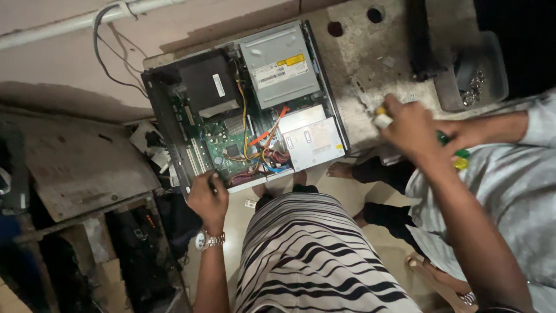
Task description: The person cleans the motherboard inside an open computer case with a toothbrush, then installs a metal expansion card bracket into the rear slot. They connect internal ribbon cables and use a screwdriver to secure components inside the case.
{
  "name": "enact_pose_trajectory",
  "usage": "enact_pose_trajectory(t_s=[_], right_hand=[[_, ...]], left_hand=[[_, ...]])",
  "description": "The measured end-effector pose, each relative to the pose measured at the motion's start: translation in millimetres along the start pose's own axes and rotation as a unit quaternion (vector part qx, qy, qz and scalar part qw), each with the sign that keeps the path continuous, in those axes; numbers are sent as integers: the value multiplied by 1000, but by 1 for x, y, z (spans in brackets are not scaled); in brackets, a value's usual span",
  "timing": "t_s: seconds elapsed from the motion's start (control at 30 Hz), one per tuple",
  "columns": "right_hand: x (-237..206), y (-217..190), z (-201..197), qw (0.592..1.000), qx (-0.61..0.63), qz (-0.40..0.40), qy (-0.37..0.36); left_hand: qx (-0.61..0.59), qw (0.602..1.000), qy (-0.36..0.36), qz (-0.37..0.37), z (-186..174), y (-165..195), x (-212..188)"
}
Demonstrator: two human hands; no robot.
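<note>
**A:** Where are you at?

**B:** Case (pixel 243 110) is open, lid off — board (pixel 223 145), drive (pixel 281 64) and silver box (pixel 313 139) all bare, all seated in place, cables plugged in as far as I can see. So it looks opened up and little more; I'd judge the inside work is mostly ahead.

**A:** And your grip?

**B:** Left hand (pixel 207 200) is curled tight on the case's near edge, around something small and dark — can't tell what. Right hand (pixel 411 127) is off to the side over the tabletop (pixel 359 58), pinching a small white-and-yellow piece.

**A:** Room to move?

**B:** Tight. The case sits on the tabletop's near edge, wall and a pipe (pixel 87 20) close behind it. Another person's hand (pixel 463 130) is touching my right, green bits (pixel 460 156) in it. A tub (pixel 472 75) of small metal parts sits beyond. Bare tabletop lies between case and tub — that's the open room.
</note>
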State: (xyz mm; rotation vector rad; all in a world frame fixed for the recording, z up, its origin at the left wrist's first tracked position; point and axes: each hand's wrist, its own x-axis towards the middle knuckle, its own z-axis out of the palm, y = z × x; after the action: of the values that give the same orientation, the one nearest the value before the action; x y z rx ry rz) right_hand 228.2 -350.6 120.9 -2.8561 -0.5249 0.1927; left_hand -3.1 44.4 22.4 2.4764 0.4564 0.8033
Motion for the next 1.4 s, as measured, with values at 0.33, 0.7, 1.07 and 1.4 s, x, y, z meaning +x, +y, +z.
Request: enact_pose_trajectory(t_s=[0.33, 0.7, 1.07, 1.4], right_hand=[[38, 78, -15, 978, -13, 48, 203], [-27, 72, 113, 976, 118, 17, 184], [4, 85, 120, 969, 135, 130, 158], [67, 61, 158, 989, -111, -43, 86]], left_hand=[[34, 999, 7, -6, -2, 9, 0], [71, 997, 12, 1, -9, 8, -8], [84, 996, 8, -15, -10, 4, -14], [96, 995, -1, -23, -5, 8, -9]])
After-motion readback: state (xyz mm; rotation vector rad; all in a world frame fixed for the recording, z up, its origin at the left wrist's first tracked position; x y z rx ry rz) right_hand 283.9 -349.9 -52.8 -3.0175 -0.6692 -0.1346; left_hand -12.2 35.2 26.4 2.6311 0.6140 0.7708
